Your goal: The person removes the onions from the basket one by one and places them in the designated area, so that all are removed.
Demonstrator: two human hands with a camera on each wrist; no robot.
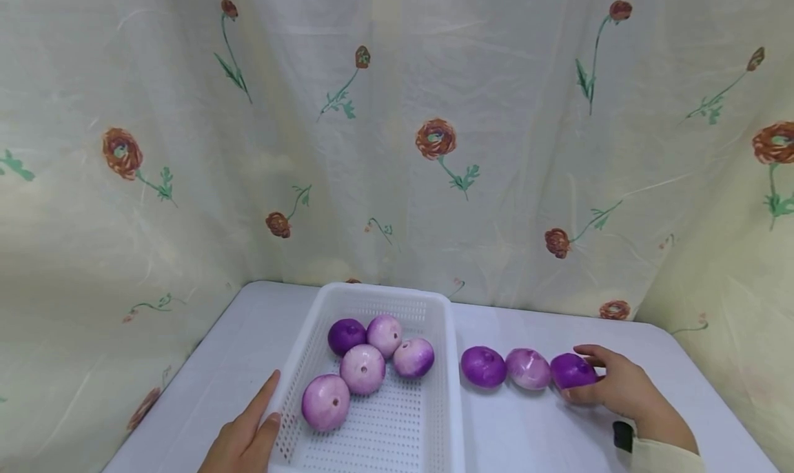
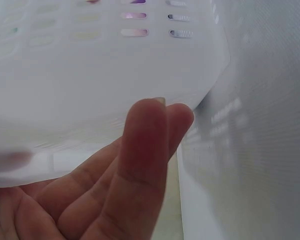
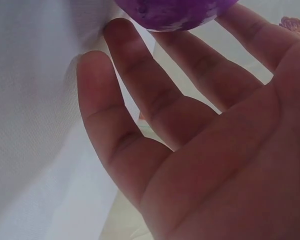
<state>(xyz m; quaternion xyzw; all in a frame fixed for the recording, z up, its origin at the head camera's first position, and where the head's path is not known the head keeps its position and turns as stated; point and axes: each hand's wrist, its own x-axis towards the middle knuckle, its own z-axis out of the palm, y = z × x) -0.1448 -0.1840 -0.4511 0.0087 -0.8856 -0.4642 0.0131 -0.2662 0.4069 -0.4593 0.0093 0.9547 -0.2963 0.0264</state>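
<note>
At the right end of a row of three purple onions, my right hand (image 1: 611, 383) holds the end onion (image 1: 572, 371) between thumb and fingers. In the right wrist view the other fingers (image 3: 155, 90) stretch below this onion (image 3: 175, 12), near the white tabletop. The middle onion (image 1: 528, 369) is paler, and a dark purple onion (image 1: 483, 367) lies by the basket. My left hand (image 1: 245, 435) touches the left side of a white perforated basket (image 1: 455, 404); its straight fingers (image 2: 145, 150) lie along the basket wall in the left wrist view.
Several onions lie in the basket: one dark purple onion (image 1: 347, 337) at the back, the others pale or two-toned, such as the large pale onion (image 1: 325, 403). A flowered curtain (image 1: 397, 149) hangs behind and around the white table (image 1: 515, 435).
</note>
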